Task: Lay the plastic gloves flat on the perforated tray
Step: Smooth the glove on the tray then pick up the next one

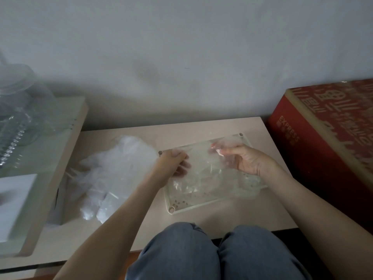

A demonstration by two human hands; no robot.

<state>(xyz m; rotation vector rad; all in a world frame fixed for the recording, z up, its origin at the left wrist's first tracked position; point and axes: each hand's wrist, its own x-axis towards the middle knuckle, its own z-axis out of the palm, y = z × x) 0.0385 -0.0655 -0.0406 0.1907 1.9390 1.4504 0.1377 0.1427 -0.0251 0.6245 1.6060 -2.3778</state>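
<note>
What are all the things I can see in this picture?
tray: one, cream, with holes, on the table
glove: at least one, clear, held over the tray, with crinkled plastic lying below it
pile of gloves: one, whitish clear, on the table left of the tray
table: one, beige, against the wall
box: one, red, right of the table
shelf: one, beige, left of the table
plastic things: too blurry to count, clear, on the shelf
wall: one, grey, behind
knees: two, blue jeans, bottom
left hand: grips the glove
right hand: pinches the glove
</note>
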